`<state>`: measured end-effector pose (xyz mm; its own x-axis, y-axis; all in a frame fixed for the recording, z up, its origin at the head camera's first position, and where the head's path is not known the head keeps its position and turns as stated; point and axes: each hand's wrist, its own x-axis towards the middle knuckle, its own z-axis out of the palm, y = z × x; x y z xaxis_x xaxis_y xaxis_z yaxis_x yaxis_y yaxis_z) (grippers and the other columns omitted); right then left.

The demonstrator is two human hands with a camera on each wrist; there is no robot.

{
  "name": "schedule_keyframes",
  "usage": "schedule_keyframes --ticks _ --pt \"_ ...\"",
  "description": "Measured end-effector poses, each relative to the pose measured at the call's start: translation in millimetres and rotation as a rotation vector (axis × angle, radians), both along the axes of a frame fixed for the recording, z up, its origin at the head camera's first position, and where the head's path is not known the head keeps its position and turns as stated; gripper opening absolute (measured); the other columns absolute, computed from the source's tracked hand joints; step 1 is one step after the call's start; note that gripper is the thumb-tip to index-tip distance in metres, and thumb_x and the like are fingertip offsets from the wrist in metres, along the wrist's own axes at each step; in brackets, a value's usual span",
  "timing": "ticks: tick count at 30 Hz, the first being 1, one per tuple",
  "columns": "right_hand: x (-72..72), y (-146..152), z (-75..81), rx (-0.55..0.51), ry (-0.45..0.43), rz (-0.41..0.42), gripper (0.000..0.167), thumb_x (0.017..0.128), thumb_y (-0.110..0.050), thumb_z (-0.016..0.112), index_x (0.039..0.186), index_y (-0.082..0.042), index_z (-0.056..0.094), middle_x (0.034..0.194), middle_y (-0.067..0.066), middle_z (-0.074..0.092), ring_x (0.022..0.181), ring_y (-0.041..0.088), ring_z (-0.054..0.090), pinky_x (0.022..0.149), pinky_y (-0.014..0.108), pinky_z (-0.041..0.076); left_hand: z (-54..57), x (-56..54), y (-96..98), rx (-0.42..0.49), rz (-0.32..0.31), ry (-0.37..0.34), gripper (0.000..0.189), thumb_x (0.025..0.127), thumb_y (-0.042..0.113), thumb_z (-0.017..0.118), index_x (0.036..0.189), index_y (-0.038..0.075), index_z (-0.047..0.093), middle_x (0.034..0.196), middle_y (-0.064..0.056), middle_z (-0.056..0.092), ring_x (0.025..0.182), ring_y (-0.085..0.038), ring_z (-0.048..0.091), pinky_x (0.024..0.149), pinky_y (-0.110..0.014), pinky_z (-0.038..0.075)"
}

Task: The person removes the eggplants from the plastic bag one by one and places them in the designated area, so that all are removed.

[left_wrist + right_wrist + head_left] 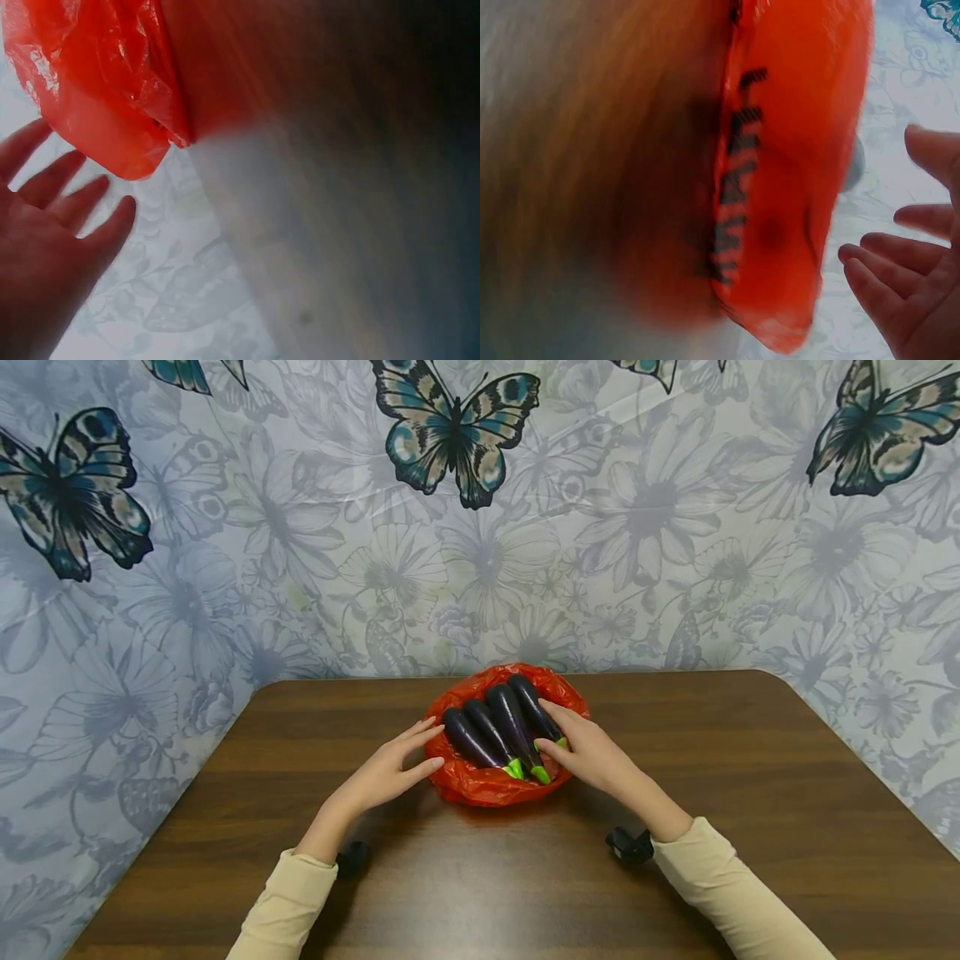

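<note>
Several dark purple eggplants [468, 739] with green stem ends lie side by side in a red plastic bag [480, 790] whose mouth is rolled open. My left hand [387, 772] is at the bag's left side with its fingers spread; in the left wrist view those fingers reach to the bag's edge. On the other side, my right hand [592, 750] hovers over the right rim, its fingertips beside the rightmost eggplant [534, 706]. Whether they touch it is unclear. Nothing shows between the fingers of the right hand [911, 281] in the right wrist view.
A brown wooden table [480, 893] carries the bag near its far edge. Behind it hangs a pale floral cloth [637, 568] with large butterflies. Black devices, one of them the right wrist's [628, 846], sit on the inner side of both wrists.
</note>
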<state>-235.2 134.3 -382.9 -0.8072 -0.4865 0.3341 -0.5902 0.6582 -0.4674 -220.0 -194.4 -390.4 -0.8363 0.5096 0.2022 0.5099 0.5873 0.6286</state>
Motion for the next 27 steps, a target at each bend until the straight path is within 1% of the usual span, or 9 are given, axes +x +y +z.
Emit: schedule_keyframes --ticks 3,6,7,9,12,15,20,23,27 --pt "-0.8 -4.2 -3.2 -0.043 -0.001 -0.029 0.059 0.087 -0.023 0.068 0.137 0.001 0.044 0.129 0.018 0.052 0.111 0.031 0.053 0.094 0.047 0.042 -0.5 -2.0 -0.9 0.018 0.035 -0.035 0.059 0.091 0.037 0.06 0.14 0.006 0.044 0.149 -0.018 0.024 0.134 -0.036 0.024 0.102 -0.057 0.027" --pt "-0.5 -6.6 -8.8 -0.077 -0.018 -0.052 0.056 0.086 -0.02 0.069 0.133 0.002 0.048 0.122 0.018 0.056 0.095 0.028 0.059 0.085 0.043 0.049 -2.6 -3.1 -1.1 0.048 0.069 -0.086 0.059 0.091 0.036 0.061 0.139 0.006 0.046 0.148 -0.022 0.023 0.132 -0.038 0.027 0.1 -0.056 0.032" --pt "-0.1 -6.9 -11.0 -0.084 -0.022 -0.057 0.056 0.085 -0.019 0.071 0.132 0.002 0.049 0.12 0.018 0.057 0.09 0.027 0.06 0.082 0.041 0.051 -3.6 -3.4 -1.1 0.06 0.074 -0.103 0.058 0.091 0.034 0.061 0.138 0.005 0.046 0.147 -0.023 0.025 0.131 -0.038 0.029 0.099 -0.054 0.033" --pt "0.5 -6.9 -15.7 -0.091 -0.03 -0.059 0.056 0.083 -0.017 0.073 0.13 0.003 0.05 0.115 0.018 0.059 0.083 0.023 0.061 0.075 0.037 0.053 -6.1 -4.1 -0.4 0.077 0.077 -0.137 0.056 0.092 0.033 0.061 0.137 0.004 0.047 0.143 -0.023 0.034 0.127 -0.036 0.036 0.099 -0.05 0.037" --pt "0.6 -6.7 -21.1 -0.102 -0.033 -0.049 0.057 0.08 -0.014 0.075 0.128 0.005 0.051 0.107 0.016 0.061 0.075 0.019 0.059 0.067 0.03 0.053 -9.1 -5.0 0.6 0.103 0.078 -0.173 0.052 0.093 0.03 0.059 0.135 0.001 0.049 0.135 -0.02 0.046 0.122 -0.032 0.044 0.099 -0.047 0.037" --pt "-1.2 -7.3 -23.4 -0.102 -0.03 -0.032 0.058 0.079 -0.013 0.077 0.128 0.005 0.051 0.1 0.014 0.06 0.071 0.017 0.057 0.062 0.027 0.052 -10.2 -6.0 1.3 0.116 0.109 -0.177 0.049 0.094 0.03 0.058 0.132 0.0 0.052 0.129 -0.016 0.053 0.118 -0.031 0.048 0.098 -0.047 0.038" --pt "-4.5 -10.0 -23.2 -0.076 -0.045 -0.019 0.058 0.081 -0.019 0.075 0.129 0.004 0.051 0.095 0.012 0.059 0.069 0.016 0.054 0.062 0.027 0.05 -9.4 -8.9 1.4 0.125 0.162 -0.156 0.044 0.095 0.027 0.057 0.128 -0.002 0.055 0.126 -0.018 0.055 0.117 -0.032 0.049 0.097 -0.048 0.039" --pt "-4.2 -12.0 -23.3 -0.064 -0.07 -0.015 0.06 0.08 -0.021 0.076 0.129 0.003 0.051 0.093 0.009 0.057 0.068 0.014 0.053 0.063 0.027 0.05 -9.6 -9.8 2.2 0.144 0.17 -0.153 0.042 0.095 0.024 0.056 0.126 -0.004 0.056 0.124 -0.019 0.056 0.116 -0.033 0.05 0.096 -0.048 0.04" --pt "-2.2 -14.7 -24.1 -0.053 -0.091 -0.016 0.06 0.079 -0.019 0.076 0.129 0.003 0.051 0.092 0.008 0.057 0.069 0.013 0.053 0.063 0.026 0.05 -10.3 -9.9 3.9 0.188 0.187 -0.16 0.039 0.095 0.021 0.057 0.123 -0.005 0.058 0.122 -0.02 0.057 0.112 -0.033 0.053 0.094 -0.047 0.042"
